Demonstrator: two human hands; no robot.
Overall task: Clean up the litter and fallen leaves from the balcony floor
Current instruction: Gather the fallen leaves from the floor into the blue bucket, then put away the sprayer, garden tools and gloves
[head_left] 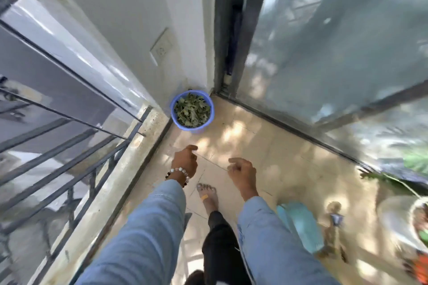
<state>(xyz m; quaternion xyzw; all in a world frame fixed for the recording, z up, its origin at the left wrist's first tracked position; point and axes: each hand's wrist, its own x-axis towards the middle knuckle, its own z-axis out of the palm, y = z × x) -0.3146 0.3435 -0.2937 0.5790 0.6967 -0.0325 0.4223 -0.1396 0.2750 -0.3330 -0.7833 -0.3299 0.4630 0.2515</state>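
Dappled sunlight falls across a beige tiled floor (266, 146). A white wall (129, 18) with a socket (162, 47) meets a glass door (335, 41); a metal railing (58, 146) lines the left.

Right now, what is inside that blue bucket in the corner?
The blue bucket holds a heap of green leaves, filling it nearly to the rim. Whatever lies beneath the leaves, and the bucket's bottom, is covered and cannot be seen.
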